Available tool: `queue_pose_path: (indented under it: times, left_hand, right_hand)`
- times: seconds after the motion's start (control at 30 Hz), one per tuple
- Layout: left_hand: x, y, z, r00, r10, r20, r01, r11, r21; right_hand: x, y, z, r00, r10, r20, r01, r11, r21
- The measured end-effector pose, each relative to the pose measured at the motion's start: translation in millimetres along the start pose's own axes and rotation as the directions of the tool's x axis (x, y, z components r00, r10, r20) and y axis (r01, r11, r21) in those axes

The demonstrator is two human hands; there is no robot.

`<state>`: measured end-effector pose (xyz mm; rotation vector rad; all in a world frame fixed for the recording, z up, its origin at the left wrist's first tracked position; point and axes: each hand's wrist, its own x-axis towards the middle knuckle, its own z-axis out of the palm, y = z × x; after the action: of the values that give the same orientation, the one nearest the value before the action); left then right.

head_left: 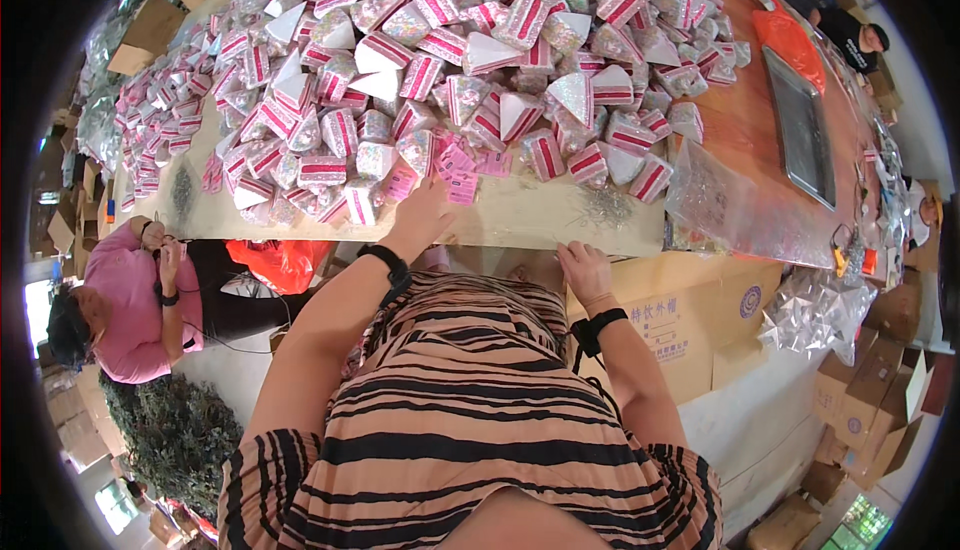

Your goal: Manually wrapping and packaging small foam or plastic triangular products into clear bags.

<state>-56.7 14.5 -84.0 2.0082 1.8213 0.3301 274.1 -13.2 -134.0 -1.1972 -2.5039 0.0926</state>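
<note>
A big heap of small pink, white and silver triangular gift boxes (450, 60) covers the pale table (520, 220). My left hand (425, 212) reaches onto the table at the heap's near edge, fingers touching flat pink cards (462, 182) lying there. My right hand (583, 268) rests on the table's front edge with fingers curled over it, holding nothing that I can see. Both wrists wear black bands. A small pile of thin metal wires (605, 205) lies on the table between my hands and the heap.
A clear plastic bag (715, 200) sits right of the heap. A dark metal tray (800, 125) and an orange bag (790, 40) lie further right. Cardboard cartons (690, 315) stand under the table. A person in a pink shirt (130, 300) sits at the left.
</note>
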Motion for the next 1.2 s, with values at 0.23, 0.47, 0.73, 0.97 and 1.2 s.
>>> queue_pose_path:
  times: [0.23, 0.47, 0.73, 0.97, 1.2]
  left_hand:
    - [35.0, 18.4, 24.8, 0.964, -0.265, 0.015, 0.264, 0.962, 0.071]
    - [52.6, 13.6, 29.4, 0.903, -0.423, 0.077, 0.424, 0.906, 0.002]
    - [52.7, -6.5, 23.5, 0.894, -0.331, 0.303, 0.444, 0.750, -0.491]
    - [44.9, -1.6, -5.5, 0.844, -0.321, 0.429, 0.536, 0.507, -0.676]
    - [40.8, -8.0, -11.2, 0.869, -0.315, 0.382, 0.491, 0.445, -0.749]
  right_hand:
    - [3.5, -4.9, 4.7, 0.998, -0.060, -0.001, 0.060, 0.998, 0.026]
    - [20.1, 1.6, -1.1, 0.981, -0.164, 0.106, 0.160, 0.986, 0.047]
    - [21.8, 8.6, 1.7, 0.975, -0.175, 0.138, 0.161, 0.981, 0.108]
    - [27.8, 9.0, 4.9, 0.980, -0.156, 0.121, 0.144, 0.984, 0.100]
    - [83.9, -11.2, -9.9, 0.916, 0.398, -0.057, -0.313, 0.793, 0.523]
